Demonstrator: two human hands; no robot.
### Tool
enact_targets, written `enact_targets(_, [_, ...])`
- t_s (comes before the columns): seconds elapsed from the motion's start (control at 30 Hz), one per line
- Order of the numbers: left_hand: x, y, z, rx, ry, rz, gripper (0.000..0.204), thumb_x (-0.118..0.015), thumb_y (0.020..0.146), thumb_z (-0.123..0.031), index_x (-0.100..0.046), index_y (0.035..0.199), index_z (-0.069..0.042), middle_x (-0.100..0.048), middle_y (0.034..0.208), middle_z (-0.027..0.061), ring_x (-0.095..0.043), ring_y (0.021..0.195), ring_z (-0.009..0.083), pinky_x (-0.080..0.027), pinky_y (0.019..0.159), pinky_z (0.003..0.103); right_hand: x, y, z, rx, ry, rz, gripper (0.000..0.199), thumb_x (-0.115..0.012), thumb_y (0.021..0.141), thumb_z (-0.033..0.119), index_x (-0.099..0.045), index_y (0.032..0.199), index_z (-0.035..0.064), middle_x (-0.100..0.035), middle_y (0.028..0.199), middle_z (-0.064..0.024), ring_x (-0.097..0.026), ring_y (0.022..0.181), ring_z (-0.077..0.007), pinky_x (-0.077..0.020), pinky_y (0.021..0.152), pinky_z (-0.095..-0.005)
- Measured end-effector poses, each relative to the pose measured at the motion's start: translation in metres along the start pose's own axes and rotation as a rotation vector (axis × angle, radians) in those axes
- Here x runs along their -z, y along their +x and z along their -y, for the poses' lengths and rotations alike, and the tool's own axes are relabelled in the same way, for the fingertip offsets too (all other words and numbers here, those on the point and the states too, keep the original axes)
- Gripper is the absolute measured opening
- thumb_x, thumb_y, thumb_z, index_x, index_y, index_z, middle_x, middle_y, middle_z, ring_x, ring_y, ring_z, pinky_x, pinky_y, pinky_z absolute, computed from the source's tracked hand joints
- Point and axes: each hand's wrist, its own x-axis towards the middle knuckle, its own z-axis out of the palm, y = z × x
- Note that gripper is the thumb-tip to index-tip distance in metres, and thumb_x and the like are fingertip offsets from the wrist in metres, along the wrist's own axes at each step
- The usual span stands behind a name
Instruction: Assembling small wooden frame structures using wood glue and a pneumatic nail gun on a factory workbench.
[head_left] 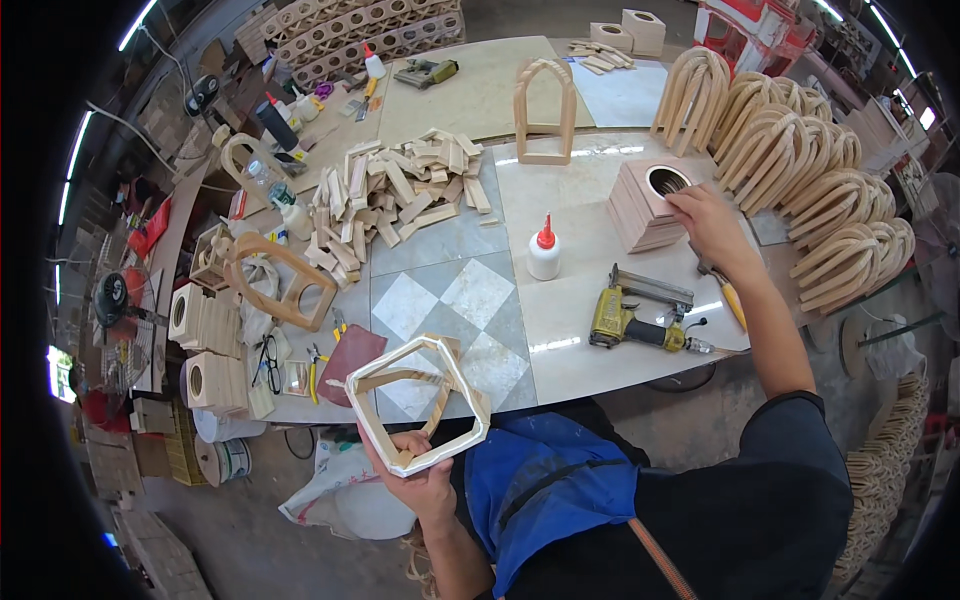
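Held in the left hand (pixel 420 482), fingers wrapped around its lower corner: an angular pale wooden frame with a white-coated edge (pixel 447 450), tilted above the near edge of the surface (pixel 575 385), wooden bars showing through its opening. Just beyond, a flat dark red sheet (pixel 350 360). Farther right, the right hand (pixel 708 228) at the round hole of a pale square wooden box (pixel 643 212), fingertips drawn narrow; impossible to tell whether gripping anything. Nearer the body, a yellow-and-black nail gun (pixel 638 318) on its side; beyond and leftward, an upright white plastic bottle with a red nozzle (pixel 543 260). Farther back, an arched wooden frame (pixel 545 158) standing upright; leftward, a heap of short pale wooden pieces (pixel 400 195); along the right, bundled curved wooden arches (pixel 775 150).
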Motion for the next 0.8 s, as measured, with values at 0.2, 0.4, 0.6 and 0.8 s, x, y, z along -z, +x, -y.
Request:
enact_targets(0.2, [0.001, 0.0, 0.0, 0.029, -0.026, -0.037, 0.111, -0.092, 0.076, -0.027, -0.027, 0.162, -0.001, -0.053, 0.088, 0.001, -0.05, 0.08, 0.013, -0.046, 0.086, 0.03, 0.043, 0.009, 0.035, -0.174, 0.282, 0.034, 0.032, -0.076, 0.085, 0.007, -0.071, 0.116, 0.0017, -0.069, 0.105, -0.0085, -0.06, 0.094, -0.0238, -0.0501, 0.087, -0.0327])
enact_targets(0.4, [-0.02, 0.004, -0.017, 0.134, 0.058, -0.014, 0.121, -0.097, 0.069, -0.018, -0.024, 0.164, -0.003, -0.051, 0.083, -0.0022, -0.046, 0.071, 0.0103, -0.041, 0.069, 0.021, 0.101, -0.001, 0.163, 0.065, 0.68, -0.02, 0.039, -0.084, 0.079, 0.01, -0.071, 0.114, 0.0018, -0.068, 0.101, -0.0066, -0.057, 0.084, -0.0183, -0.0502, 0.077, -0.0301])
enact_targets(0.6, [-0.035, -0.006, -0.015, 0.192, 0.07, -0.035, 0.117, -0.093, 0.073, -0.006, -0.022, 0.165, -0.004, -0.061, 0.102, 0.0033, -0.058, 0.088, 0.0129, -0.048, 0.081, 0.022, 0.109, -0.005, 0.272, 0.661, 0.758, 0.201, 0.035, -0.08, 0.084, 0.018, -0.069, 0.114, 0.003, -0.065, 0.106, -0.0085, -0.058, 0.085, -0.0248, -0.0505, 0.077, -0.0336])
enact_targets(0.8, [-0.038, -0.008, -0.004, -0.017, 0.114, -0.129, 0.112, -0.088, 0.077, -0.001, -0.02, 0.165, -0.004, -0.058, 0.141, 0.0134, -0.063, 0.12, 0.0233, -0.052, 0.101, 0.03, 0.093, 0.002, 0.31, 0.797, 0.719, 0.251, 0.032, -0.078, 0.087, 0.018, -0.07, 0.115, 0.004, -0.065, 0.105, -0.0075, -0.058, 0.085, -0.0247, -0.0504, 0.076, -0.0347])
